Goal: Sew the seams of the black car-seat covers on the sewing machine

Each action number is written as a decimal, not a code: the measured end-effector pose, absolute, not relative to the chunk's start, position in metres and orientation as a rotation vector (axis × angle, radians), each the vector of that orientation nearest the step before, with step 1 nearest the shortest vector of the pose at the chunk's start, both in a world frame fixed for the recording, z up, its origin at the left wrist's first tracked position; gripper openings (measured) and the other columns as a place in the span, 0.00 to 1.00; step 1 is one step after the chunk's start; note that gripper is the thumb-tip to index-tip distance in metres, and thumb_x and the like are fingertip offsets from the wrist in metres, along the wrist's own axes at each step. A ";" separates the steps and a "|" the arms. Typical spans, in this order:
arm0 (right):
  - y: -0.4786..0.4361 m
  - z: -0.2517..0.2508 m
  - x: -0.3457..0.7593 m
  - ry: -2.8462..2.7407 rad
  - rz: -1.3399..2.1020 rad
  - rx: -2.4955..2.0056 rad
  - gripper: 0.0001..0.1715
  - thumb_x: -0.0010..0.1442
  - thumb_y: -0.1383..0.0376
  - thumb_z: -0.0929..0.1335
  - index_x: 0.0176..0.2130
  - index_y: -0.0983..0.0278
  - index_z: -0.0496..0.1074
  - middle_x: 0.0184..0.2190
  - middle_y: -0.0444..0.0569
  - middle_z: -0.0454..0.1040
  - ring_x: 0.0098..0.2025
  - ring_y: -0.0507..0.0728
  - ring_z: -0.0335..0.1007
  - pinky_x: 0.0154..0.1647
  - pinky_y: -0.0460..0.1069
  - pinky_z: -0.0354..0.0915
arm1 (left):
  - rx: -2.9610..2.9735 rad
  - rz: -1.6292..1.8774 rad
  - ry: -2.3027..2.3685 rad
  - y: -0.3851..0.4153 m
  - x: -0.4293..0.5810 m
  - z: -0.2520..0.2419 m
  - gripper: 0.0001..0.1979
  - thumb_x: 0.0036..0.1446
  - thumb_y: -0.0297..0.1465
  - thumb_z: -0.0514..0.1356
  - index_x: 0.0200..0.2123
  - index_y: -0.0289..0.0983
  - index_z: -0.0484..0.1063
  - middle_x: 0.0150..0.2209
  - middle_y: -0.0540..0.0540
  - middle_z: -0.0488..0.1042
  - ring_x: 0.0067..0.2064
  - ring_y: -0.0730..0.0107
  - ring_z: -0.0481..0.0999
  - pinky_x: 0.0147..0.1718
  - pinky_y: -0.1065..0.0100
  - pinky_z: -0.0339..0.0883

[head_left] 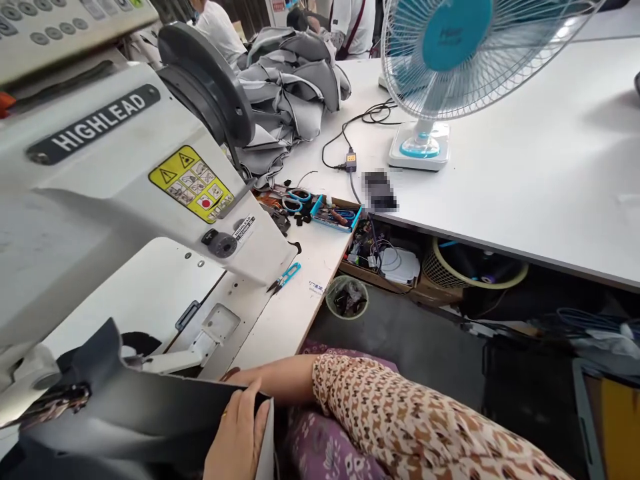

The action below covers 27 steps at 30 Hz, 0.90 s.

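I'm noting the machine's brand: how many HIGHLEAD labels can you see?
2. A large black nameplate is on the side of the sewing machine; a small label sits lower, beside the round dial. Others may be hidden from this view.

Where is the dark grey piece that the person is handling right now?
In the head view, the dark grey piece is at lower left, pictured below the sewing machine, with the left hand on its right end.
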State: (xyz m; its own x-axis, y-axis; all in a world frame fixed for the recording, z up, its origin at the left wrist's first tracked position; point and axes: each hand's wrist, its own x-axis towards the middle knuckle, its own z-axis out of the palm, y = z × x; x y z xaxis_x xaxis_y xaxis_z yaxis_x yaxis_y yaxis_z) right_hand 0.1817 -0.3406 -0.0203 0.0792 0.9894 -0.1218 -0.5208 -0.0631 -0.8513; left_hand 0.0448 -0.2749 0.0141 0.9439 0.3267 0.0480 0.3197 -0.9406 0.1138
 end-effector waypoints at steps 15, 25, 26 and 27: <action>-0.320 -0.042 0.192 -0.787 1.556 -0.827 0.10 0.51 0.59 0.71 0.28 0.62 0.70 0.38 0.49 0.74 0.43 0.57 0.69 0.40 0.48 0.69 | 3.019 -0.171 0.386 -0.256 0.042 0.002 0.17 0.66 0.36 0.47 0.49 0.36 0.69 0.43 0.42 0.77 0.44 0.63 0.79 0.41 0.64 0.76; -0.338 -0.038 0.176 -0.654 1.453 -0.894 0.09 0.57 0.58 0.67 0.32 0.61 0.71 0.40 0.49 0.72 0.43 0.53 0.69 0.44 0.47 0.69 | 2.916 -0.248 0.424 -0.257 0.040 0.006 0.18 0.66 0.38 0.46 0.49 0.37 0.70 0.44 0.43 0.77 0.46 0.63 0.78 0.45 0.64 0.75; -0.339 -0.037 0.176 -0.646 1.443 -0.895 0.09 0.57 0.58 0.67 0.32 0.61 0.71 0.39 0.49 0.72 0.43 0.54 0.69 0.43 0.47 0.69 | 2.911 -0.251 0.423 -0.257 0.040 0.007 0.19 0.66 0.38 0.46 0.49 0.36 0.70 0.44 0.43 0.77 0.46 0.63 0.78 0.45 0.64 0.75; -0.340 -0.037 0.177 -0.641 1.435 -0.895 0.09 0.57 0.58 0.67 0.32 0.61 0.71 0.38 0.49 0.72 0.43 0.54 0.69 0.43 0.47 0.69 | 2.906 -0.254 0.418 -0.257 0.039 0.007 0.19 0.66 0.38 0.46 0.50 0.36 0.70 0.44 0.42 0.77 0.46 0.63 0.78 0.44 0.64 0.75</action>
State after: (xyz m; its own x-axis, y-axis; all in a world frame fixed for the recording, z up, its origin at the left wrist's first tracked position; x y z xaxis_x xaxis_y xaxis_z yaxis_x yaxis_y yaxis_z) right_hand 0.1766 -0.3404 -0.0369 0.0668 0.9878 -0.1409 -0.5545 -0.0807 -0.8283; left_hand 0.0395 -0.2572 0.0069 0.9454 0.2604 -0.1960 0.2939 -0.9412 0.1669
